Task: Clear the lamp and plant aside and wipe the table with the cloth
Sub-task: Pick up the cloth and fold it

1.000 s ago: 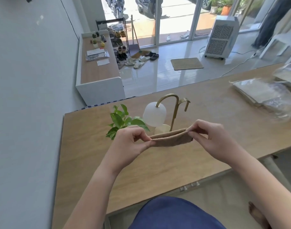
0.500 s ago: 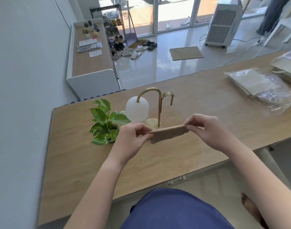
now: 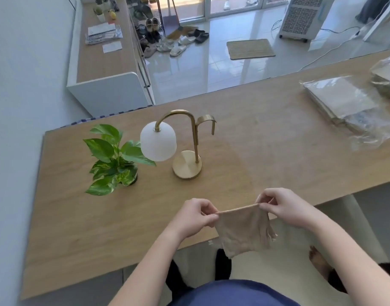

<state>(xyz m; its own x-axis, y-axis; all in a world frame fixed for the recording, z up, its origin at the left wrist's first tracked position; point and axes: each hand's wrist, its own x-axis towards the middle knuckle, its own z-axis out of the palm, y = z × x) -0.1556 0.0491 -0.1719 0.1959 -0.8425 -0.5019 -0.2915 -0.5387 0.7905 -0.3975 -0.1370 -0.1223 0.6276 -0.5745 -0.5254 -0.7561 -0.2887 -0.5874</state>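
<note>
A beige cloth hangs unfolded between my hands above the near edge of the wooden table. My left hand pinches its left top corner and my right hand pinches the right top corner. A brass lamp with a white globe shade stands on the table beyond my hands. A small leafy green plant stands just left of the lamp, its leaves touching the shade.
Plastic-wrapped flat packages lie at the table's far right. A grey wall runs along the table's left end. Beyond the table are a low white cabinet, shoes and a tiled floor.
My hands have drawn back toward the table's near edge, away from the lamp. The folded cloth has dropped open and now hangs from its top edge.
</note>
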